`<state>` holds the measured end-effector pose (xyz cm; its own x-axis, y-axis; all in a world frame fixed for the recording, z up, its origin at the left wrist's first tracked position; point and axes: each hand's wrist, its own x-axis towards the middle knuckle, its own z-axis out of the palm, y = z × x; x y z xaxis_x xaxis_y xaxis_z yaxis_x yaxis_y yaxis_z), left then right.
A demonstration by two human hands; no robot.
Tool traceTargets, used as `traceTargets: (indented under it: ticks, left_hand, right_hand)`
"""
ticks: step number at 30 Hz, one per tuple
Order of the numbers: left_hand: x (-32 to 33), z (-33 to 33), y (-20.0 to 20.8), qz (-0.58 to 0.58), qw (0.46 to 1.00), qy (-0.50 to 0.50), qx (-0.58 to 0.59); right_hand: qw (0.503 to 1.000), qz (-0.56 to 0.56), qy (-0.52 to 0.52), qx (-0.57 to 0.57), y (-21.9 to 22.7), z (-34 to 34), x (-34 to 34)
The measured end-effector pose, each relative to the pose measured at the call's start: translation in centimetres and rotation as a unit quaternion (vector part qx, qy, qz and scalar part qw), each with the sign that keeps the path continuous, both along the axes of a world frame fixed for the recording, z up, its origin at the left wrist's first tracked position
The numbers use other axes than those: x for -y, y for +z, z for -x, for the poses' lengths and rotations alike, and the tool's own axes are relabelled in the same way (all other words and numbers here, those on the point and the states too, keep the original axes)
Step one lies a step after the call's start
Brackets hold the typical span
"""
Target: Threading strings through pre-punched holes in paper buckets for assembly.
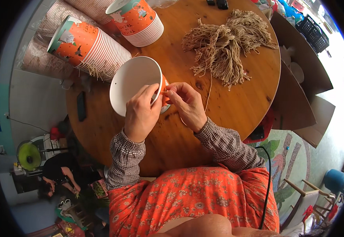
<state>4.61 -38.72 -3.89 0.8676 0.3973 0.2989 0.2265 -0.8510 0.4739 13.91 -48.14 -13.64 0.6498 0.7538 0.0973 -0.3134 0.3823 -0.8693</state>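
At the near side of a round wooden counter point(239, 114): a person, seen from above, works with two bare hands over one paper bucket.
Paper bucket point(130, 79): tipped on the counter between the stacks and the person, its white mouth turned up toward the viewer; a strip of orange outer wall shows beside the right hand, and a small dark hole marks the inside.
Left hand point(142, 114): bent fingers reach over the bucket's mouth to its right rim; whether this grip is clamped on the rim or on something there, I cannot tell.
Right hand point(188, 106): just outside the same rim, thumb and forefinger pinched together on a thin cord point(164, 92).
Cord bundle point(225, 49): beige and loose, at the far right of the counter, one strand trailing toward the right wrist.
Stacked buckets point(101, 45): two nested, orange-printed stacks at far left, short cord lengths lying across the nearer one.
Dark phone point(81, 106): flat at the counter's left edge.
Sleeves point(231, 144): checked, above an orange floral garment point(191, 193).
Around: open cardboard box point(292, 96) at right; green fan point(29, 156) and another person point(61, 168) at lower left.
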Motion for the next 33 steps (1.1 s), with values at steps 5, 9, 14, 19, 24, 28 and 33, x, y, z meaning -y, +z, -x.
traceTargets:
  ticks: [5,9,14,19,24,28,33]
  left_hand:
    - [0.2,0.0,-0.4,-0.002,1.0,-0.004,0.008]
    - [0.1,0.0,-0.6,-0.006,1.0,-0.011,0.01]
    - [-1.3,0.3,0.1,0.121,0.991,-0.061,-0.002]
    - [-2.5,-0.2,-0.5,0.176,0.983,-0.042,-0.041]
    - [-2.9,0.2,-0.8,0.201,0.979,-0.03,-0.003]
    - [-3.0,0.5,-0.6,0.269,0.956,-0.03,0.117]
    - [-2.7,-0.3,0.1,0.369,0.916,-0.087,0.131]
  right_hand:
    - [1.0,0.001,-0.011,-0.014,-0.3,0.1,0.0]
    - [0.999,0.012,-0.048,0.017,0.0,0.4,-0.2]
    - [0.987,0.045,-0.09,0.125,-0.2,0.2,-0.1]
    - [0.984,0.064,-0.081,0.142,0.0,-0.1,0.0]
    - [0.989,0.107,0.013,0.097,1.0,-1.0,0.9]
    - [0.943,0.193,-0.003,0.27,2.8,-2.4,3.1]
    - [0.897,0.204,0.004,0.392,6.4,-2.8,4.1]
